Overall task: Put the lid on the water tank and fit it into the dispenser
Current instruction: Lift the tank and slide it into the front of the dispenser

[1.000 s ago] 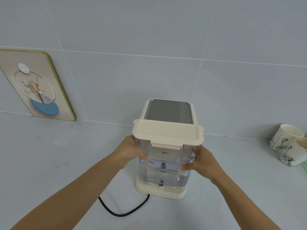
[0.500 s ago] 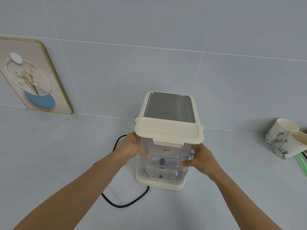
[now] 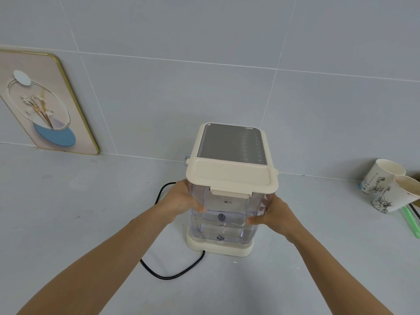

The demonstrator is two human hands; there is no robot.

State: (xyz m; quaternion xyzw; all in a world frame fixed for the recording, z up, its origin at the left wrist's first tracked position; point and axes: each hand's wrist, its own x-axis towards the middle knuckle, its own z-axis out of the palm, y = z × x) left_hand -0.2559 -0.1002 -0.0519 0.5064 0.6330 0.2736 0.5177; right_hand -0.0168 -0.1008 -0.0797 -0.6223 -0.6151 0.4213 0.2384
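Left hand [image 3: 179,201] and right hand [image 3: 276,215] clasping clear water tank [image 3: 223,220] sides, cream lid [image 3: 231,176] on, tank seated on dispenser [image 3: 229,142] base

Looks like a home kitchen or pantry corner: pale grey tiled wall [image 3: 227,53] with thin white grout lines, meeting a matching pale grey countertop [image 3: 68,212]. Cream plastic countertop water dispenser [image 3: 229,144] with black power cord [image 3: 172,275] trailing across the surface. Gold-framed decorative flower picture [image 3: 43,105] leans against the wall at left. Two white printed paper cups [image 3: 386,185] lie tipped at far right
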